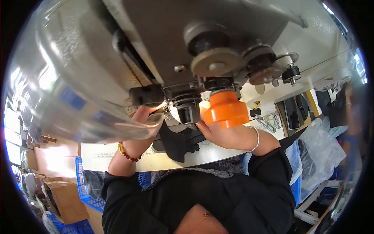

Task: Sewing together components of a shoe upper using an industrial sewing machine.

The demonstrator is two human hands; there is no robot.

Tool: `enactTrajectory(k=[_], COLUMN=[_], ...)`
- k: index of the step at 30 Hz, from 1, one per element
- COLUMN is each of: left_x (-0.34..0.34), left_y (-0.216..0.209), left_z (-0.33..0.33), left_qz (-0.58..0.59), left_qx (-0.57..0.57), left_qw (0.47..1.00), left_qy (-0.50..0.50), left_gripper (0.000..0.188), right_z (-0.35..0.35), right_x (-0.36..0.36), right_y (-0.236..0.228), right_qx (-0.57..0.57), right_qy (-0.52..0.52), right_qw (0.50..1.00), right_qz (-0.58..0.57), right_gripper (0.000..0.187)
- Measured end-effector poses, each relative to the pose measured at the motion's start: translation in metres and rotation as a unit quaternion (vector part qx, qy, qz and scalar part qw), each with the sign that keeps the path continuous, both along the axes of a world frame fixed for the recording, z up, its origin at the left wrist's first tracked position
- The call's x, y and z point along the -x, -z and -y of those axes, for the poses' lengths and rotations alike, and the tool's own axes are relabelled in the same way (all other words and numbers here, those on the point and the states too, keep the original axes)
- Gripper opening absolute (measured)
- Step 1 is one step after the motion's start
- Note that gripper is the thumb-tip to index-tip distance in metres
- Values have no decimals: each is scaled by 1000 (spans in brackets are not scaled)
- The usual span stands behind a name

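Observation:
Black fabric (173, 145) lies in folds on the white table (117, 154) under a sewing machine head (156, 23). My left hand (142, 115) reaches in at the fabric's left side, beneath the machine; its fingers are hidden by machine parts and clear plastic. On the other side, my right hand (220, 134) rests with its thumb beside the fabric, while an orange round part (226, 109) covers most of its fingers. Whether either hand grips the cloth cannot be made out. A lit spot glows near the needle area, between the hands.
Clear plastic (78, 105) bulges across the left of the view. Scissors (265, 124) and a phone (291, 113) lie at the right. Plastic bags (321, 150) hang beside the table. A blue crate (80, 179) and a cardboard box (66, 201) stand at the left.

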State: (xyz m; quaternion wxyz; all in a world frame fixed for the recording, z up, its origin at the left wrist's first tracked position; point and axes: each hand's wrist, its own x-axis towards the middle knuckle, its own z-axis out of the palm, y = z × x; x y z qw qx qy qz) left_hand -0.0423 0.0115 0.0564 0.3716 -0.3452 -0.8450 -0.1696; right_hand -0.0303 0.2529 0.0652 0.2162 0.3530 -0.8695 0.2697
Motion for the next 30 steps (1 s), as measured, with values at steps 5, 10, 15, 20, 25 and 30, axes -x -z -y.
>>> enactTrajectory(k=[5, 10, 15, 20, 25, 30], left_x=[-7, -13, -13, -8, -6, 0], left_y=[-20, -17, -5, 10, 17, 16], left_z=[-17, -23, -20, -8, -4, -7], left_qz=[-1, -46, 24, -1, 37, -15], left_qx=[-7, 69, 44, 64, 43, 59], left_qw=[1000, 997, 999, 997, 998, 998], left_qy=[-3, 3, 4, -31, -21, -3], left_gripper=[19, 14, 12, 16, 18, 21], right_z=[-3, -2, 6, 13, 16, 12], right_x=[0, -5, -4, 2, 10, 15], right_y=[-3, 1, 1, 15, 28, 23], right_qx=[-12, -72, 15, 64, 58, 46], right_qy=[10, 20, -28, -44, -42, -33], right_qw=[998, 997, 999, 997, 997, 998], right_qz=[-68, 3, 34, 25, 31, -29], right_gripper=[10, 18, 12, 13, 10, 10])
